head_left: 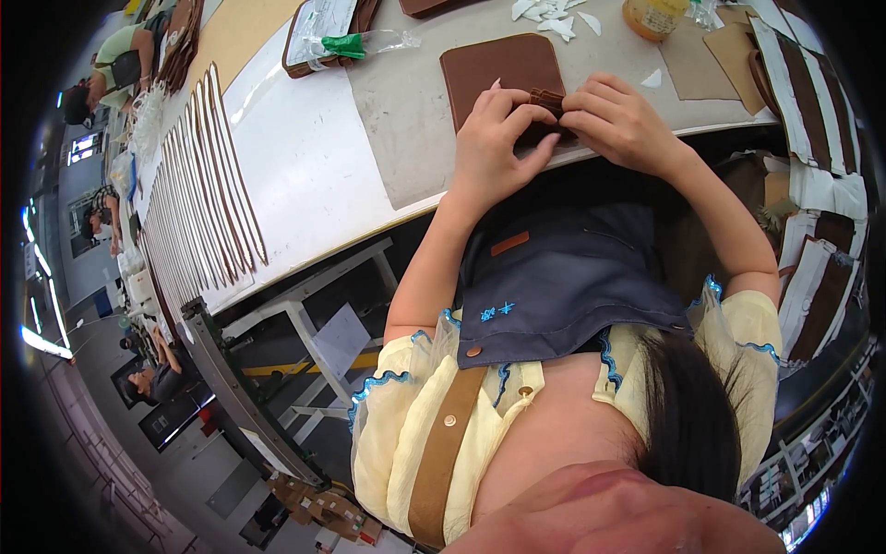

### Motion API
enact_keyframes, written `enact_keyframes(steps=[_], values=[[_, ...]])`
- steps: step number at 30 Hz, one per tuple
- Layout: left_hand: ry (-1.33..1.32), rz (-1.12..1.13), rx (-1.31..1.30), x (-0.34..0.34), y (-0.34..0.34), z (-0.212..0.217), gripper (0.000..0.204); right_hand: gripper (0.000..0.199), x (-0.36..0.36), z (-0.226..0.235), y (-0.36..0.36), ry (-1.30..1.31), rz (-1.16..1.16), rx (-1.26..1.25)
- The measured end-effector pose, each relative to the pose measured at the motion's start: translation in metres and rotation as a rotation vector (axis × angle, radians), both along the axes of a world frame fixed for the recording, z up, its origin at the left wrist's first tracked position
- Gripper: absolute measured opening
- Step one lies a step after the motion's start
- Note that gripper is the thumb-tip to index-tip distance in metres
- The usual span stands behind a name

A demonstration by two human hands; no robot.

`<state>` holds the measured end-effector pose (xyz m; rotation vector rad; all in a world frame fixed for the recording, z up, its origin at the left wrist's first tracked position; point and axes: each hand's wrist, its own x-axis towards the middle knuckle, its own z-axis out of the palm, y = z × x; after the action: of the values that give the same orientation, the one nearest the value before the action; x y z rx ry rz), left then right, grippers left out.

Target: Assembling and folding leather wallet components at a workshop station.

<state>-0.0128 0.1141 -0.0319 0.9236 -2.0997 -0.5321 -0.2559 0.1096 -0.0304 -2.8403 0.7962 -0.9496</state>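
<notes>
A flat brown leather panel (498,66) with rounded corners lies on the table near its front edge. Above the panel's near right part, both my hands hold a small folded or layered brown leather piece (546,100). My left hand (503,134) curls its fingers against the piece's left end, thumb stretched out below. My right hand (616,118) pinches the right end between thumb and fingers. Part of the piece is hidden behind my fingers, so I cannot tell its full shape.
White scraps (556,17) and a jar of yellowish stuff (653,17) stand beyond my hands. Left of them lie a green-capped tube (343,46) on leather pieces and a row of thin brown strips (208,185). Stacked leather and white pieces (801,102) rise at the right.
</notes>
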Motion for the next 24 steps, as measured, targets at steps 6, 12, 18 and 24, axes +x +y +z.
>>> enact_keyframes(steps=[6,12,18,24], values=[[0.015,0.01,-0.038,0.003,-0.005,-0.011,0.018,0.024,-0.003,-0.002,-0.001,-0.057,-0.061,0.038],[0.057,0.028,-0.003,0.002,-0.006,-0.013,0.015,0.024,-0.01,0.007,0.008,0.025,-0.003,0.069],[0.036,0.014,-0.024,0.002,-0.005,-0.008,0.018,0.025,-0.008,0.006,0.005,0.062,0.01,0.024],[-0.029,0.004,-0.045,0.001,-0.001,-0.004,0.021,0.022,0.001,0.008,0.0,-0.011,-0.054,-0.064]])
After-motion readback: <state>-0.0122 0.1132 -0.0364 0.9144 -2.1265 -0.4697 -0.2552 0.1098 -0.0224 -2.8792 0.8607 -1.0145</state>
